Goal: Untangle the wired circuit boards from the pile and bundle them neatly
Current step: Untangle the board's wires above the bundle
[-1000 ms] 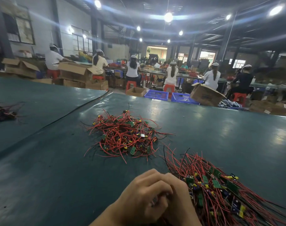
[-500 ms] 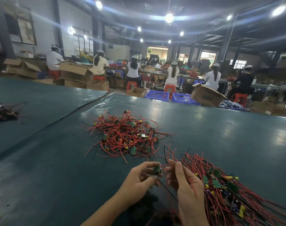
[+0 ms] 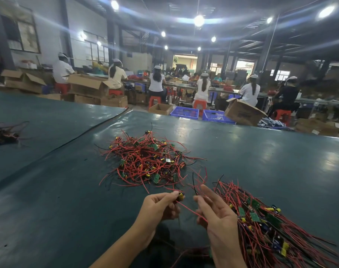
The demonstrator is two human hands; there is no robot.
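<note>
Nearest, the L hand point(image 3: 158, 208) and R hand point(image 3: 218, 217) are raised over the green bench point(image 3: 49, 219), centre-right by its near edge. The L fingers point(image 3: 167, 196) pinch 1 small circuit board point(image 3: 180, 196), which is dark w/ a yellow part. It sits just left of the R hand, w/ a gap between. Its red wire point(image 3: 191, 210) slants down-right from the board to the R hand's lower fingers. The R hand's upper fingers point(image 3: 208, 192) are straight and spread. The lower ones curl where the wire meets them; can't tell if they clasp it.

Just right of the R hand lies the combed bundle point(image 3: 271, 229): green boards w/ yellow parts, red and black wires fanning roughly parallel toward the near right.

Farther, mid-bench, the tangled pile point(image 3: 147, 161) is a red wire knot w/ boards scattered through it, apart from both hands.

At far left is a small dark heap point(image 3: 2, 132). Beyond the bench are 2 blue crates point(image 3: 184, 113), cardboard boxes point(image 3: 87, 86) and seated workers point(image 3: 157, 84).
</note>
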